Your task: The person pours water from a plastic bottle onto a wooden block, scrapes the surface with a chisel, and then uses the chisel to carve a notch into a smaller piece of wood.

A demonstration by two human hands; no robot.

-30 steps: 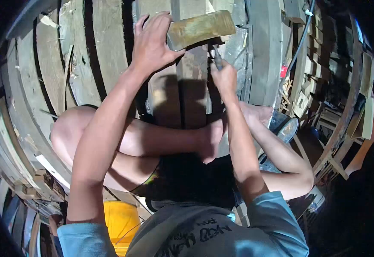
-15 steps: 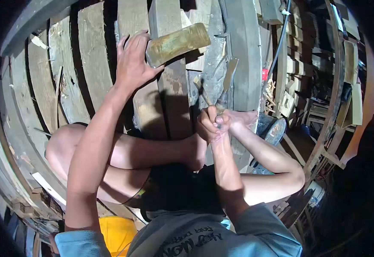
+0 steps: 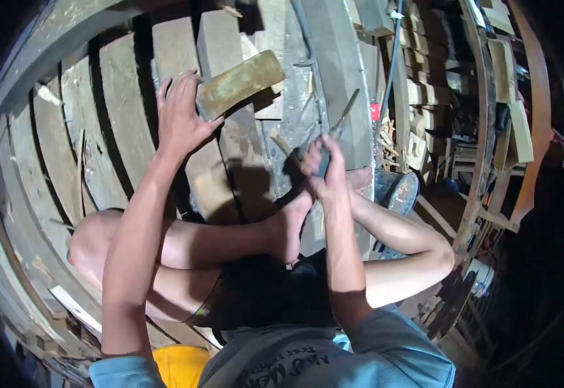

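Observation:
A worn, greenish-brown sharpening stone (image 3: 243, 83) lies aslant across the wooden slats, its lower long side curving slightly inward. My left hand (image 3: 181, 119) is at its left end, with thumb and fingers around that end. My right hand (image 3: 324, 163) is closed around the dark handle of a chisel (image 3: 345, 116), whose narrow metal blade points up and right, apart from the stone. Left of the right hand, a short piece of wood (image 3: 280, 141) shows above my foot; its lower part is in shadow.
Wooden slats (image 3: 120, 97) with dark gaps run under my left arm. A grey beam (image 3: 343, 77) lies right of the stone. Beside my right leg stands a round container (image 3: 403, 194). Stacked timber (image 3: 417, 64) and wood shavings (image 3: 388, 142) are farther right. A yellow bucket (image 3: 180, 367) is below.
My right hand has turned the chisel, so its blade now shows narrow and points more up and right. The whole view has shifted; my left hand stays at the stone's end.

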